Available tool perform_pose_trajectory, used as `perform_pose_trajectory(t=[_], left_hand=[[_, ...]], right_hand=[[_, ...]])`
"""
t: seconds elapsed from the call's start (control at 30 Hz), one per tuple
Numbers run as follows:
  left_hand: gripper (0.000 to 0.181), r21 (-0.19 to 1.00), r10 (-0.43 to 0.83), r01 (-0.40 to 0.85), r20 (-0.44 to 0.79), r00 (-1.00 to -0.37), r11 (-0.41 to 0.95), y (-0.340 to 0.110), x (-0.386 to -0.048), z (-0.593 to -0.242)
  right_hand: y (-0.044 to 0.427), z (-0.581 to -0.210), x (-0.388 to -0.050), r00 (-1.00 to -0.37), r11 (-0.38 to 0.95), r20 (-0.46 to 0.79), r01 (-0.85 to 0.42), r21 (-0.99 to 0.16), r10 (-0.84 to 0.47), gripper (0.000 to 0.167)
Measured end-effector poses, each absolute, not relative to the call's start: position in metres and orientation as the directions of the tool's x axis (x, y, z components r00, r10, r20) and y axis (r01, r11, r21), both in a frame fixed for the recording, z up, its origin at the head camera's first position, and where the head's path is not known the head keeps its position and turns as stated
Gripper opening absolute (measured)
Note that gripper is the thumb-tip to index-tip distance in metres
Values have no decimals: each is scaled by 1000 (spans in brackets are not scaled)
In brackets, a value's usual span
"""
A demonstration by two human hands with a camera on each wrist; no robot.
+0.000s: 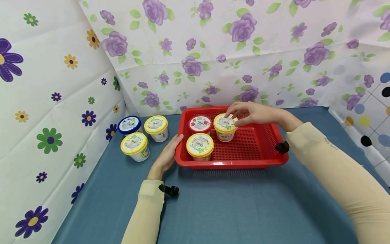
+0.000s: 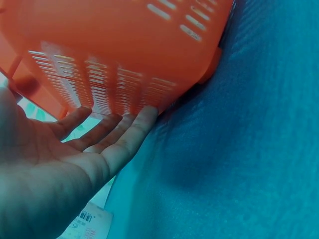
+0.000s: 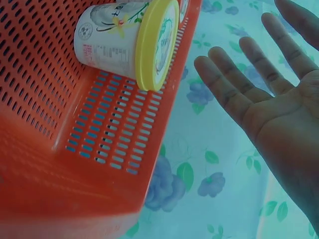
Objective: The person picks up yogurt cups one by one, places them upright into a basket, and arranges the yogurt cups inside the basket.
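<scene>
A red plastic basket (image 1: 234, 164) with slotted walls sits on the table. My left hand (image 1: 167, 154) holds its left side, the thumb at the rim and the fingers (image 2: 134, 130) against the outer wall. Inside the basket stand a red-lidded tub (image 1: 200, 124), a yellow-lidded tub (image 1: 199, 145) in front of it, and another yellow-lidded tub (image 1: 225, 127) to their right. Over this last tub hovers my right hand (image 1: 251, 113), its fingers spread. In the right wrist view a gap shows between those fingers (image 3: 227, 82) and the yellow-lidded tub (image 3: 119, 42).
Left of the basket, a blue-lidded tub (image 1: 129, 124) and two yellow-lidded tubs, one at the back (image 1: 156, 128) and one nearer (image 1: 135, 146), stand on the blue tablecloth (image 1: 225, 206). Flowered cloth (image 1: 195, 47) hangs behind and along the sides.
</scene>
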State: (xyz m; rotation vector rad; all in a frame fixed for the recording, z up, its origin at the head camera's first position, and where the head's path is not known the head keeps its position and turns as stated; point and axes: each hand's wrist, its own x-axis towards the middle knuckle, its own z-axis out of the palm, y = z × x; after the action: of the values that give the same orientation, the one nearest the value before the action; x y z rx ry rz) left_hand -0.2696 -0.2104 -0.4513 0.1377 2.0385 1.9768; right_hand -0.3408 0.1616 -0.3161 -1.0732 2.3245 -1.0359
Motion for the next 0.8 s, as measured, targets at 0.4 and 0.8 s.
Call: perform_pose_trajectory(t=[0.4,0.8], left_hand=[[69,989,269,-142,-148,-952,43,-210,-271,-451],[70,988,271,-146,-154,-950,51,-211,-271,-451]], right_hand=[[189,-314,-335,-720,468,10,-461,-754,-694,34],[219,-316,-321,-830,505,30,-368,-781,-558,38]])
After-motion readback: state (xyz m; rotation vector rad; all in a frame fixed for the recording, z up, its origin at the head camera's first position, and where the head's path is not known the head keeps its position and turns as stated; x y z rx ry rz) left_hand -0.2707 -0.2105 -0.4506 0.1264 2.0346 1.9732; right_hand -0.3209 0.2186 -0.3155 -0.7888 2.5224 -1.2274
